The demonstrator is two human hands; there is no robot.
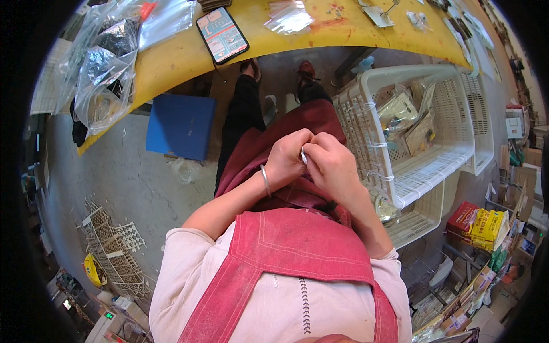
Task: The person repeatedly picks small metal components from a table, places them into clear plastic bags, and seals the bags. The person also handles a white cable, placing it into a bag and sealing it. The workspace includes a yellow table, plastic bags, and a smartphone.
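Observation:
Both hands are close together over my lap, in front of the red apron (pixel 297 246). My left hand (pixel 287 155), with a bangle at its wrist, is closed in a pinch. Against it, my right hand (pixel 333 166) is closed too, thumb and fingers pressed together. A small white piece (pixel 303 155) shows between the two hands; its kind is hidden by the fingers. Which fingers bear on it cannot be made out fully.
Ahead is a yellow table (pixel 354 28) with a phone (pixel 223 35), clear plastic bags (pixel 289 18) and a bulky bagged bundle (pixel 106 68) at its left. A blue box (pixel 180 127) lies below. White plastic baskets (pixel 420 186) with packaged items stand close on my right.

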